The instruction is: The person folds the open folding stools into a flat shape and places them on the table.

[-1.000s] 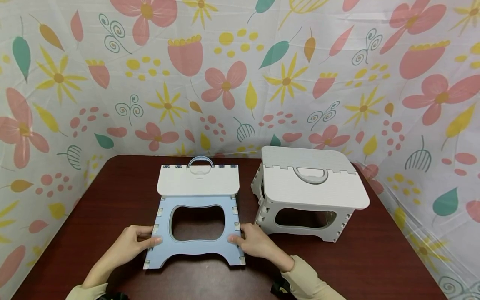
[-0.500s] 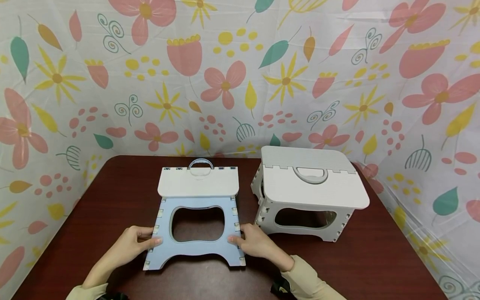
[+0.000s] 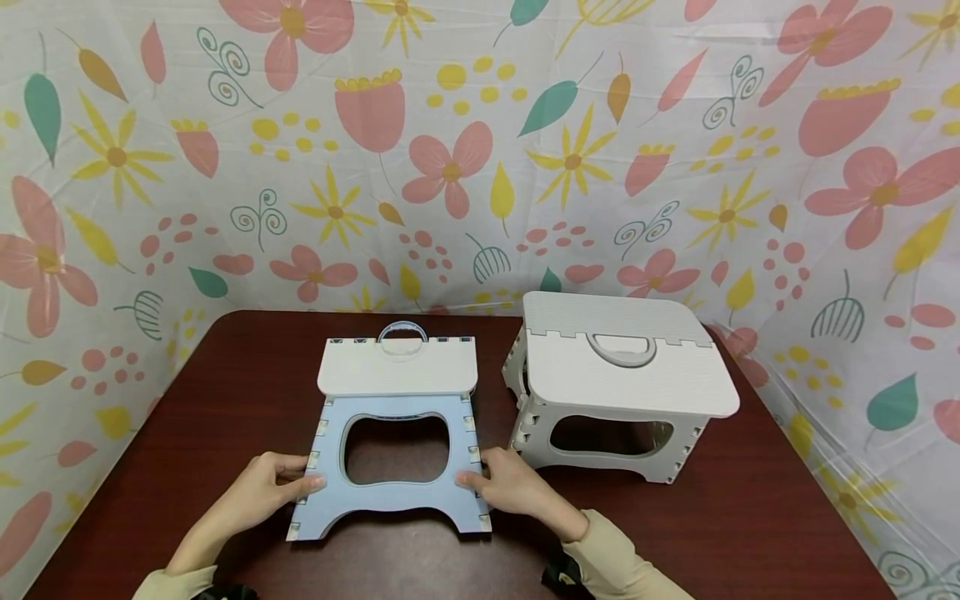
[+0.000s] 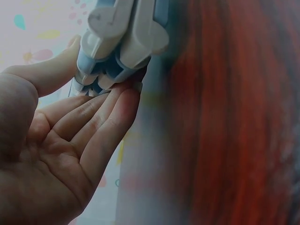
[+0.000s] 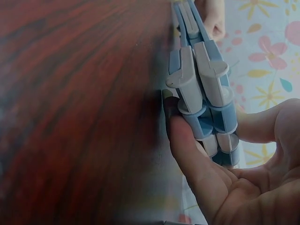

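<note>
A folding step stool (image 3: 390, 497) with light-blue legs and a white top lies folded flat, its carry handle at the far end. My left hand (image 3: 258, 492) pinches its left edge, thumb on top and fingers underneath. At the opposite edge, my right hand (image 3: 517, 483) grips the stool the same way. The left wrist view shows the stacked white and blue hinge ends (image 4: 117, 37) between thumb and fingers. In the right wrist view, the fingers reach below the stool's folded side (image 5: 206, 93), close to the tabletop.
To the right stands an unfolded white step stool (image 3: 630, 375), upright, with a grey handle in its top. Both stools are on a dark red-brown wooden table (image 3: 750, 517). A flower-patterned curtain (image 3: 480, 167) hangs behind and at the sides.
The folded stool's far end, with its handle, has sunk slightly and shifted a little toward me. Both hands keep their grip in nearly the same place. The white stool has not moved.
</note>
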`<state>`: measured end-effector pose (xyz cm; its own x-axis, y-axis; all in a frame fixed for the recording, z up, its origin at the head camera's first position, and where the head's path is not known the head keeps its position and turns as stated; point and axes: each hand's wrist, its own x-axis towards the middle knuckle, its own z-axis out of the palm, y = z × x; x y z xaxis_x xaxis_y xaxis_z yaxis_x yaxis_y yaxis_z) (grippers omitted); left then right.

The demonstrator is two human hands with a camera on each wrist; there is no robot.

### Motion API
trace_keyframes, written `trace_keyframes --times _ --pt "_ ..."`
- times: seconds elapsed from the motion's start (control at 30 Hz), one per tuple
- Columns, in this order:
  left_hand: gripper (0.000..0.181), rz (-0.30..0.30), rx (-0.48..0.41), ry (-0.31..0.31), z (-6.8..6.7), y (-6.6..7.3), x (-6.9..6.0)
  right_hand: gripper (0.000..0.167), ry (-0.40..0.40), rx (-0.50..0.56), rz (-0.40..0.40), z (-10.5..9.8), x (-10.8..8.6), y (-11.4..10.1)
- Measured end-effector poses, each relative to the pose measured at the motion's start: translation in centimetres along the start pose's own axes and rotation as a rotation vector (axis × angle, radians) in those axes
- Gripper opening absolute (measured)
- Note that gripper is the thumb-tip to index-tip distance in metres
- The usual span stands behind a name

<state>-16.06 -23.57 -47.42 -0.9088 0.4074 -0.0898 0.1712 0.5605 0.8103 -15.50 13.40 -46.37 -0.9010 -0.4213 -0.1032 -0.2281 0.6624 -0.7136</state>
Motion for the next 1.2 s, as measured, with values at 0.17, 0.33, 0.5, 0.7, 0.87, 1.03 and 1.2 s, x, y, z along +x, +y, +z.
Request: trace_keyframes --times 0.17,0.33,0.5,0.7,0.87,1.03,1.2 --pt "0.053 0.002 -0.015 -0.007 0.05 -0.16 0.0 0.039 0.002 -0.001 -0.004 0.04 0.03 -0.01" --pt "0.051 0.017 -0.023 -0.01 0.05 -0.09 -0.06 0.041 -0.003 0.0 0.009 0.03 -0.01 -0.04" --pt "0.051 0.011 -0.027 -0.024 0.04 -0.06 -0.12 0.038 -0.005 0.014 0.017 0.03 -0.07 -0.11" --pt "0.052 0.008 -0.018 -0.03 0.03 -0.19 -0.07 0.035 -0.014 0.024 0.033 0.07 -0.2 -0.17" --pt "0.052 -0.004 -0.012 -0.039 -0.06 -0.1 -0.1 0.034 -0.017 0.024 0.037 0.15 -0.14 -0.06" --pt "0.053 -0.003 -0.007 -0.048 -0.13 0.03 -0.14 0.033 -0.019 0.028 0.036 0.18 -0.06 0.0" --pt "0.054 -0.026 -0.004 -0.051 -0.11 -0.15 -0.03 0.032 -0.021 0.031 0.038 0.23 -0.05 0.02"
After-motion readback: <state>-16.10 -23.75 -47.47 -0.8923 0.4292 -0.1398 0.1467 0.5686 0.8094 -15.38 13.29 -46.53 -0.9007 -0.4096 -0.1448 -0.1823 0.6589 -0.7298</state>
